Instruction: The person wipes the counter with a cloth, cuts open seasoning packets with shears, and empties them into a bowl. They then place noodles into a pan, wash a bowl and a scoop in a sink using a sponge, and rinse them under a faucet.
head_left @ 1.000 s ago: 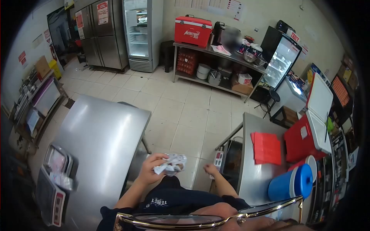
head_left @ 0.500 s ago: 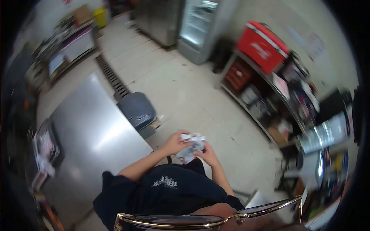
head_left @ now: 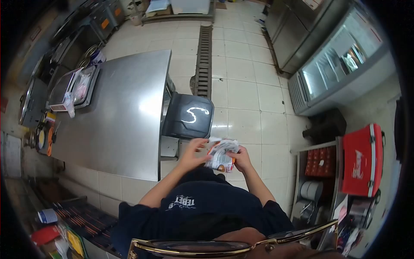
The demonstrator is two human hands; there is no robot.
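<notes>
At the bottom edge: gold-rimmed glasses (head_left: 189,248), then a dark shirt (head_left: 215,207) with white lettering.
Packet (head_left: 222,155): held up in front of the shirt, between both hands, white and printed, partly orange.
Right hand (head_left: 242,160): gripping the packet's right side, thumb over the front.
Left hand (head_left: 192,157): at the packet's left edge, fingers open and loosely curved; cannot tell whether touching.
Bin (head_left: 189,115): just beyond the hands, grey lid down, close beside the table.
Table (head_left: 125,116): bare steel at the middle, tray (head_left: 93,88) along the far left side.
Drain (head_left: 204,64): running through the tiled floor, past the bin.
Cooler (head_left: 362,159): red, well off to the right.
Fridge (head_left: 336,64): lit, glass-fronted, next to a steel cabinet (head_left: 297,30).
</notes>
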